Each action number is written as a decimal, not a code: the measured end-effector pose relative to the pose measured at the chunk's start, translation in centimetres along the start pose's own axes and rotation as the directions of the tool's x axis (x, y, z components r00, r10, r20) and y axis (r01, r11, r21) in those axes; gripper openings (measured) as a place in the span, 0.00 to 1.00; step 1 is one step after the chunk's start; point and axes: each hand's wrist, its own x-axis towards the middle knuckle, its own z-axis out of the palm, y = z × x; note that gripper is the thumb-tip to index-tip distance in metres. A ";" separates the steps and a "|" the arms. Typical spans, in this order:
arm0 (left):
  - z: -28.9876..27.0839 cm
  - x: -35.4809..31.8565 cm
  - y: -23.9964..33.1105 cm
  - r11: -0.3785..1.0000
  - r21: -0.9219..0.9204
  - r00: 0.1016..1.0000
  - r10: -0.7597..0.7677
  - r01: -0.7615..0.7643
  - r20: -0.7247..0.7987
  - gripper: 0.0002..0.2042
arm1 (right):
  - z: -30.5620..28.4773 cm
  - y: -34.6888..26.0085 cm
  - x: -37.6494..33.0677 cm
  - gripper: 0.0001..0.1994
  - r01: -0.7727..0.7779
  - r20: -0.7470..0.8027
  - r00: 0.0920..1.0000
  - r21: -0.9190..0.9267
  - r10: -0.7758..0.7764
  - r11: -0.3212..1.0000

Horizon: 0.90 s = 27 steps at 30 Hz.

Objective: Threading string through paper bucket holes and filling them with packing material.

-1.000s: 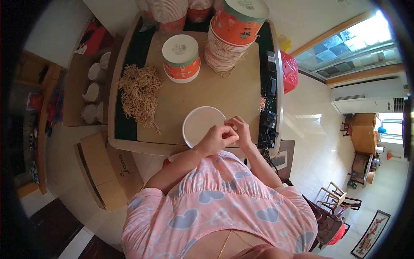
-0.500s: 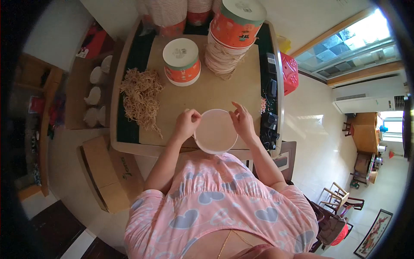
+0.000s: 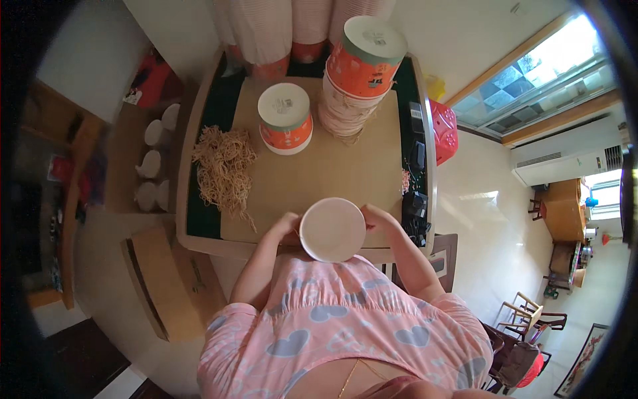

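Note:
A round paper bucket [image 3: 333, 230] with a pale inside and its mouth facing up is at the table's front edge, against my front. My left hand [image 3: 286, 225] is closed at its left side, just below the rim. At its right side my right hand [image 3: 375, 218] is closed too, with the fingers curled in. The bucket hides part of the fingers of both hands, so what they pinch cannot be made out. Beyond it stands an upturned orange and green bucket [image 3: 287, 136]. A tangled heap of beige cord [image 3: 224, 166] lies to the left.
A taller stack of orange buckets [image 3: 364, 70], wrapped with cords lower down, stands at the back. Further stacks [image 3: 309, 50] are behind it. Black adapters [image 3: 416, 203] line the table's right edge. A cardboard box [image 3: 166, 286] is on the floor at left, a red plastic container [image 3: 442, 133] at right.
Both hands have gone down to the bucket's sides. The right fingers, raised and spread before, are now curled in. The whole scene sits slightly lower in view.

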 end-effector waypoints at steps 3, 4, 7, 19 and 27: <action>2.7 -3.0 4.7 0.999 0.000 0.998 -0.054 0.054 0.042 0.13 | -0.9 -0.3 -2.0 0.09 0.096 -0.077 0.992 -0.077 -0.101 0.992; 2.3 -2.8 3.7 0.962 0.087 0.965 0.262 -0.258 -0.033 0.13 | -1.7 -2.3 -3.2 0.09 0.115 -0.073 0.990 -0.097 -0.123 0.989; 3.5 -8.2 13.3 0.804 0.458 0.796 0.536 -0.380 -0.281 0.17 | -5.3 -9.2 -10.9 0.09 0.507 -0.548 0.710 -0.038 -0.442 0.861; 3.8 -10.9 42.6 -0.278 0.700 -0.267 0.955 -0.658 0.128 0.28 | -25.2 -24.2 -17.7 0.19 0.715 -0.853 -0.114 -0.427 -0.510 0.554; 3.5 -5.1 38.2 -0.029 0.629 0.038 0.995 -0.777 0.092 0.26 | -27.4 -18.4 -8.9 0.22 0.587 -0.854 -0.022 -0.431 -0.519 0.685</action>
